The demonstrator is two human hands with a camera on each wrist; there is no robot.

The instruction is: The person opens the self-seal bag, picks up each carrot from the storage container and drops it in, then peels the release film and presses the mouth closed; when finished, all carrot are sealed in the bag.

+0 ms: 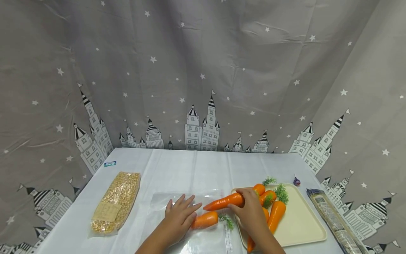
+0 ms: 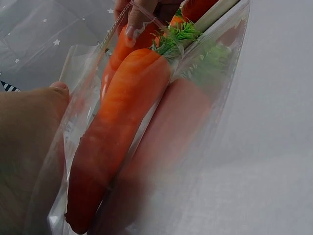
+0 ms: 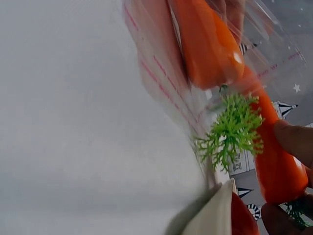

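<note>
My right hand [image 1: 253,213] grips an orange carrot [image 1: 222,203] by its thick end, its tip pointing left toward my left hand. In the right wrist view, the thumb and fingers are around this carrot [image 3: 276,161]. A second carrot [image 1: 206,220] with a green frilly top lies in a clear plastic bag [image 1: 155,211]. My left hand [image 1: 179,216] rests over the bag with fingers spread, at the covered tip of that bagged carrot. Through the film in the left wrist view, the bagged carrot [image 2: 117,127] shows in front of the held one.
Several carrots [image 1: 276,213] lie on a cream tray [image 1: 306,222] at the right. Beyond it are a long dark-edged package [image 1: 336,222] and a small purple item [image 1: 296,182]. A bag of yellow kernels [image 1: 117,201] lies left, with a small blue-green packet [image 1: 110,163] behind.
</note>
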